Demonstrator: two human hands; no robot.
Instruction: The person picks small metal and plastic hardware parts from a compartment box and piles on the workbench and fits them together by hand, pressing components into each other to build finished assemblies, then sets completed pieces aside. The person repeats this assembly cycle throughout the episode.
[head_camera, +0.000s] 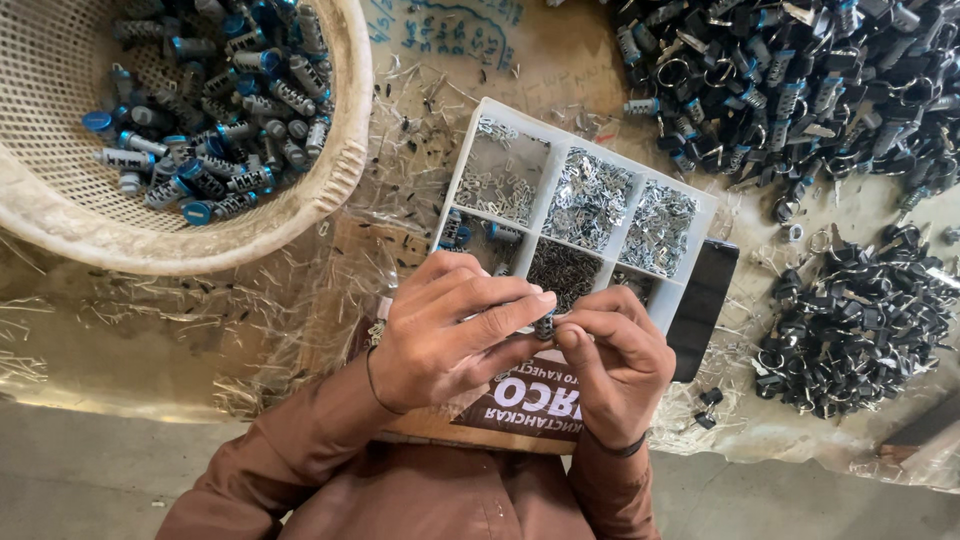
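Observation:
My left hand (450, 335) and my right hand (615, 360) meet at the fingertips over the near edge of a white compartment tray (690, 205). Between the fingertips sits a small dark lock cylinder (545, 325), pinched from both sides and mostly hidden by my fingers. The tray's compartments hold several heaps of tiny silver metal pieces and a heap of dark pins (563, 270). Both sleeves are brown, and each wrist wears a thin dark band.
A cream perforated basket (340, 170) at the top left holds several blue-capped lock cylinders. Piles of black keys and rings lie at the top right (800, 70) and at the right (860, 320). A printed cardboard piece (530, 405) lies under my hands. Metal scraps litter the plastic-covered table.

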